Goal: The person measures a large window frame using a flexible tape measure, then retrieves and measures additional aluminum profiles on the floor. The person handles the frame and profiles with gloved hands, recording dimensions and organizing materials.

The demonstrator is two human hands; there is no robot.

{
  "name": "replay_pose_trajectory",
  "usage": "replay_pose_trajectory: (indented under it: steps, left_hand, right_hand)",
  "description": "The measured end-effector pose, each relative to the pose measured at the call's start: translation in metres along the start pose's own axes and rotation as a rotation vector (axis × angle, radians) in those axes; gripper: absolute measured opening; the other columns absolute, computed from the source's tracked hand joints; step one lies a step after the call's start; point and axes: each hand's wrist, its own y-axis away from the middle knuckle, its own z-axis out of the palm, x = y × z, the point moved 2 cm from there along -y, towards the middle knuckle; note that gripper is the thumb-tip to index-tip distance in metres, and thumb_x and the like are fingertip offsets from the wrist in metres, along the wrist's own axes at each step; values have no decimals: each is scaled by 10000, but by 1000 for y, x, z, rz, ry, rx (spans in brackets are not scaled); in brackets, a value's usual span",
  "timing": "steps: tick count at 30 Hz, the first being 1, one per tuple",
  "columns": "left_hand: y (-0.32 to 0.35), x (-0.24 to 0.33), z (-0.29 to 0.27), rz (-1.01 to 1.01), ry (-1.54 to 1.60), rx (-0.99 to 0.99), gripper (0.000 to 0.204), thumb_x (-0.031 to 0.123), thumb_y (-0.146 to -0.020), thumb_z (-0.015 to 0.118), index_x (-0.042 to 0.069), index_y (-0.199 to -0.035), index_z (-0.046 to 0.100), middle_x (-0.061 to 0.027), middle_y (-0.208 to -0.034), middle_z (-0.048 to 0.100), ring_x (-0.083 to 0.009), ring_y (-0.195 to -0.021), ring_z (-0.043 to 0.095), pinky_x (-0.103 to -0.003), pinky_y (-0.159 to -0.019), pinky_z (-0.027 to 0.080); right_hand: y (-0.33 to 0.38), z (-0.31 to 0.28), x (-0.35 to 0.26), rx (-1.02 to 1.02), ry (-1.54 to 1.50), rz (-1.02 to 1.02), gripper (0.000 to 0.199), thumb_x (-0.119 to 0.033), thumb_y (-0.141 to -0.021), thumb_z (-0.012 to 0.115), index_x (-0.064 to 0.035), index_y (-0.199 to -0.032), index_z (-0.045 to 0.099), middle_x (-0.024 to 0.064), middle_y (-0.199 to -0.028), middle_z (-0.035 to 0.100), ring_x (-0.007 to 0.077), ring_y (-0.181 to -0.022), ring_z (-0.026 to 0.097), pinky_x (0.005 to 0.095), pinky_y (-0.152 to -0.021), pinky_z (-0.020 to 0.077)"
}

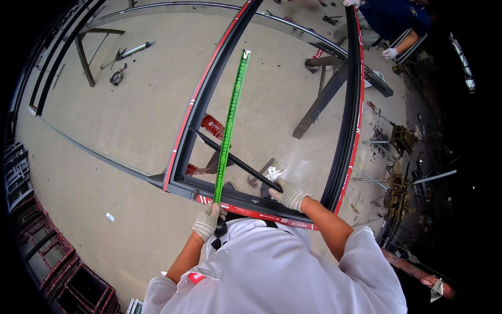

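Note:
My left hand [207, 221], in a striped knit glove, is closed around a tape measure at the near side of a dark metal frame. Its green blade [230, 123] runs away from me across the frame's opening, with the hooked end standing free near the far part. My right hand [290, 195], gloved alike, grips the near end of a thin black bar [238, 161]. That bar slants to the left, its far end at the frame's left side. The large rectangular frame [351, 131] carries red printed film along its outer edges, and its near rail lies just before my body.
A dark trestle leg [321, 102] and a long rail [308, 34] support the frame. Another person [389, 21] in dark blue works at the far right. A caulking gun [137, 48] lies on the floor. Stacked frames [65, 267] stand at left; tools and clamps [400, 157] line the right.

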Motion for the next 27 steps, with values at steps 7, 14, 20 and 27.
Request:
replay_pose_trajectory:
  steps: [7,14,20,27]
  left_hand:
    - [-5,0,-2,17,-40,-11,384,388,-1040,482,63,-859,576,-85,-763,653,-127,-623,591,-290,-613,507]
    - [-24,-25,-21,17,-10,-25,359,329,-1046,471,53,-842,577,-123,-737,678,-184,-581,619,-320,-571,515]
    - [-26,-24,-23,-2,-44,-20,349,314,-1049,460,62,-839,579,-121,-725,685,-192,-553,614,-329,-550,507]
    - [-26,-25,-20,32,-48,-16,370,363,-1042,480,77,-827,577,-124,-733,686,-185,-510,595,-322,-494,486]
  right_hand:
    - [67,16,72,45,-76,194,471,-406,-903,625,6,-1131,628,256,-1032,681,382,-996,663,414,-879,507]
    - [94,4,54,83,-13,209,473,-438,-911,606,-20,-1127,642,235,-1053,681,377,-1009,654,427,-887,500]
    - [107,9,59,113,-24,252,519,-499,-905,584,-31,-1117,651,226,-1072,682,379,-1025,651,434,-892,499]
    - [132,9,74,98,38,339,566,-556,-908,544,-60,-1168,625,218,-1073,688,377,-1017,660,441,-883,500]
